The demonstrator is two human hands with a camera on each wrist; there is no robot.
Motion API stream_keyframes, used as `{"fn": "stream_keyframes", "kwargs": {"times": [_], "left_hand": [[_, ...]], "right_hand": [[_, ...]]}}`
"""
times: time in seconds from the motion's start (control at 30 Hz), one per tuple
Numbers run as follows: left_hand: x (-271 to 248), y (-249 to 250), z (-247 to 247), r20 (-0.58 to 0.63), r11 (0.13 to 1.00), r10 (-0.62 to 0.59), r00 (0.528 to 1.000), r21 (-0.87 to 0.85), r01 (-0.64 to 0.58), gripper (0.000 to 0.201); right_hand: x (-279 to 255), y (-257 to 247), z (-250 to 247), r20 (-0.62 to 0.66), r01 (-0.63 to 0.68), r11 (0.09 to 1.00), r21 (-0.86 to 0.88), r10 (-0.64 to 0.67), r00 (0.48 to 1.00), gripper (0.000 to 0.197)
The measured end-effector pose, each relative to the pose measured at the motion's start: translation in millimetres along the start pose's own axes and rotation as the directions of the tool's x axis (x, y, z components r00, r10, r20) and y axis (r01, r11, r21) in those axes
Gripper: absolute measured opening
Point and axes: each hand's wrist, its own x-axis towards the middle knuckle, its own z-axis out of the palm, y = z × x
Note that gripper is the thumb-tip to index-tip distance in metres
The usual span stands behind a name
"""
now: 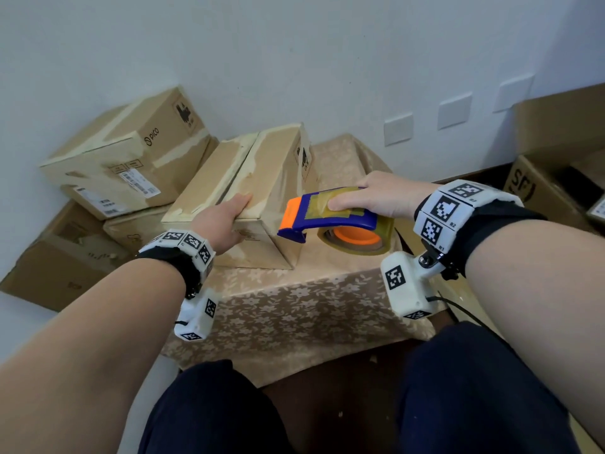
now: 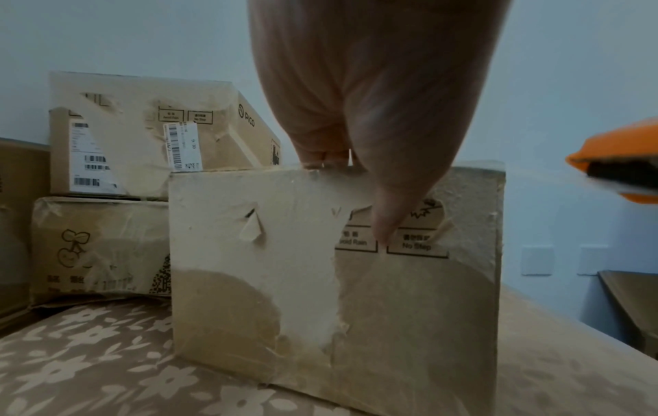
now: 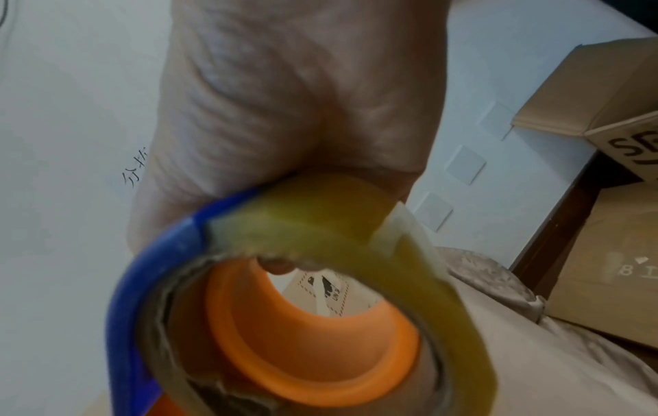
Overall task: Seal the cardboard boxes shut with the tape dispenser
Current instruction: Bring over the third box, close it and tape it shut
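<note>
A worn cardboard box with old tape marks stands on the table, its top flaps meeting along a middle seam. My left hand rests on the box's near top edge, fingers flat on the top and thumb down the front face. My right hand grips the blue tape dispenser from above, just right of the box and a little above the table. Its orange front end points at the box's right side. The yellowish tape roll on an orange core hangs under my right hand.
The table wears a beige floral cloth. Several taped boxes are stacked against the wall on the left. More boxes, one open, stand at the right. My knees sit under the table's near edge.
</note>
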Motion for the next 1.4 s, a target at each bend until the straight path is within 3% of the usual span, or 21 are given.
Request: {"fn": "stream_keyframes", "kwargs": {"times": [0.17,0.33,0.53,0.6,0.67,0.73,0.87,1.1,1.4], "left_hand": [[1.1,3.1,-3.6,0.031,1.0,0.01,0.999,0.001,-0.01,0.088],[2.9,2.4,-5.8,0.15,0.999,0.026,0.988,-0.042,-0.019,0.116],[10.9,4.9,-24.0,0.418,0.986,-0.003,0.908,-0.151,0.072,0.139],[14.3,11.5,-29.5,0.442,0.979,-0.038,0.896,-0.165,0.122,0.13],[21.3,18.2,-26.2,0.419,0.972,-0.092,0.903,-0.16,0.173,0.102],[28.6,23.5,-18.1,0.353,0.967,-0.157,0.922,-0.133,0.215,0.085],[32.6,34.5,-5.4,0.216,0.968,-0.239,0.947,-0.029,0.251,0.07],[34.0,41.4,-3.2,0.195,0.963,-0.27,0.943,0.05,0.265,0.07],[31.6,47.3,-5.3,0.182,0.96,-0.278,0.943,0.048,0.274,0.067]], "right_hand": [[9.6,0.7,13.6,-0.002,-0.042,0.998,-0.039,0.042,0.999,0.04],[18.1,-2.7,24.2,0.015,-0.053,0.997,-0.061,0.054,0.998,0.044],[25.6,-11.9,28.9,0.017,-0.061,0.994,-0.088,0.063,0.998,0.057],[28.8,-14.5,30.3,0.019,-0.069,0.992,-0.106,0.072,0.997,0.058],[31.2,-16.8,32.1,0.012,-0.074,0.992,-0.107,0.076,0.997,0.057],[33.5,-18.6,33.0,0.009,-0.083,0.991,-0.102,0.085,0.996,0.057],[33.5,-21.4,33.6,0.004,-0.105,0.989,-0.107,0.106,0.994,0.055],[35.3,-28.4,33.2,-0.006,-0.135,0.988,-0.074,0.135,0.991,0.052],[27.5,-47.4,28.2,-0.029,-0.164,0.986,0.023,0.164,0.986,0.034]]}}
